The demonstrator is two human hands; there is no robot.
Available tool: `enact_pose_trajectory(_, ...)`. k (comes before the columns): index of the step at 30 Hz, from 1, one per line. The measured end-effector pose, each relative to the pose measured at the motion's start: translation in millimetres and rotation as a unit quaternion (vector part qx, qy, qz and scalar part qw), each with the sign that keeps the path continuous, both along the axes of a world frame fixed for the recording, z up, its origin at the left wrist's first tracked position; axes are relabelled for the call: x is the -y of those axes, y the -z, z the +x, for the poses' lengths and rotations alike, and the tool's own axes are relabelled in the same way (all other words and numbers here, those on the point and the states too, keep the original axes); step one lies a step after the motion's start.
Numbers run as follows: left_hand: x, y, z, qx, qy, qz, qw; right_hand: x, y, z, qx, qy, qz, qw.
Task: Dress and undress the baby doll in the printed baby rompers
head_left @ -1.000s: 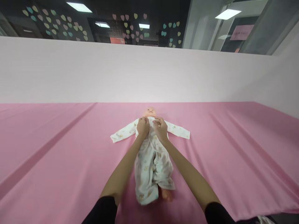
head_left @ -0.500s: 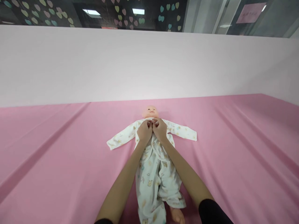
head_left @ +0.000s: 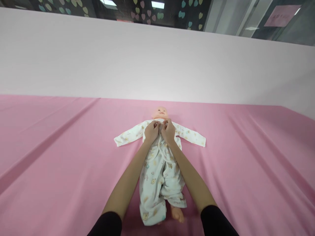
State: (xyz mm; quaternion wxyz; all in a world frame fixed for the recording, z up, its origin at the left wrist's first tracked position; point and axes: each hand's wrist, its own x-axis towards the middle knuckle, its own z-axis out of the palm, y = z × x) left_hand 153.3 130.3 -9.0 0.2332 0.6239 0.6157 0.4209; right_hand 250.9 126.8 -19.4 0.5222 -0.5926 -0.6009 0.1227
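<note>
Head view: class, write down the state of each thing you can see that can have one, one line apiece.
Doll: lying face up
White top: worn, sleeves spread sideways; upper front partly hidden
Trousers: worn, creased
Foot: bare, below one trouser hem
Left hand: grip closed on the top, near the neck
Right hand: likewise
Pink sheet: spread out, creased
Light: lit

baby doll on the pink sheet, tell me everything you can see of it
The doll lies on its back on the pink sheet, smooth hairless head toward the white wall. It looks plastic and wears a white printed top and matching trousers. Its sleeves spread to both sides. One bare foot shows below a trouser hem. The left hand and right hand pinch the top's front below the chin.
</note>
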Motion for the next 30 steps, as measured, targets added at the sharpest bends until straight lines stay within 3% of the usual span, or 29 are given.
enact_pose_trajectory(11,-17,13.3,-5,0.092,0.035,0.001,0.995,-1,-0.5,1,0.005,0.001,-0.005,1.0)
enact_pose_trajectory(22,-2,-3.9,-3,0.031,0.004,0.025,0.999,-4,1.0,2,-0.064,0.0,0.011,0.998)
enact_pose_trajectory(30,4,-9.0,-1,0.003,-0.017,0.021,1.0,-3,0.3,3,-0.061,0.003,0.006,0.998)
